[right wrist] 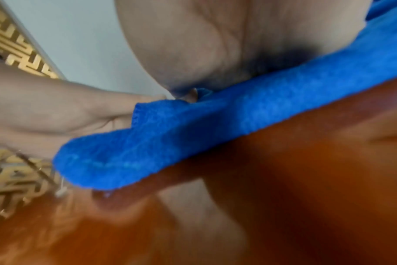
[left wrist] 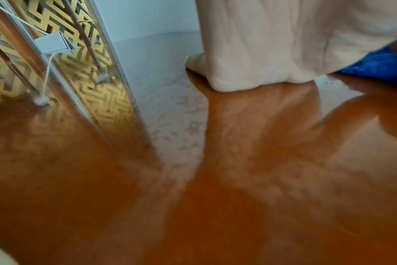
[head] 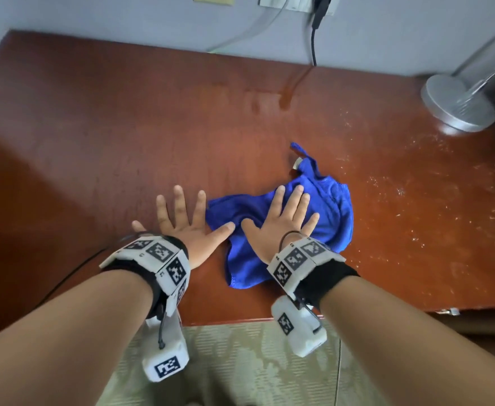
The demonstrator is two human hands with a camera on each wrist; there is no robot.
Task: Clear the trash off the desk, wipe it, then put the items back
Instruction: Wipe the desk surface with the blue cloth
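A crumpled blue cloth [head: 331, 212] lies on the reddish-brown wooden desk [head: 123, 136], near its front edge. My right hand [head: 284, 218] lies flat on the cloth with straight, spread fingers, pressing it down. My left hand [head: 182, 221] rests flat on the bare wood just left of the cloth, fingers spread, its thumb touching the cloth's edge. The right wrist view shows the blue cloth [right wrist: 215, 129] under my palm. In the left wrist view a corner of the cloth [left wrist: 378, 66] shows at the right. A small pale tag peeks out at the cloth's far tip.
A round silver lamp base [head: 457, 102] stands at the desk's back right corner. A black cable [head: 315, 39] hangs from a wall socket down to the desk's back edge. Wet streaks and droplets [head: 416, 183] cover the right half of the desk. Patterned carpet [head: 240, 364] lies below the front edge.
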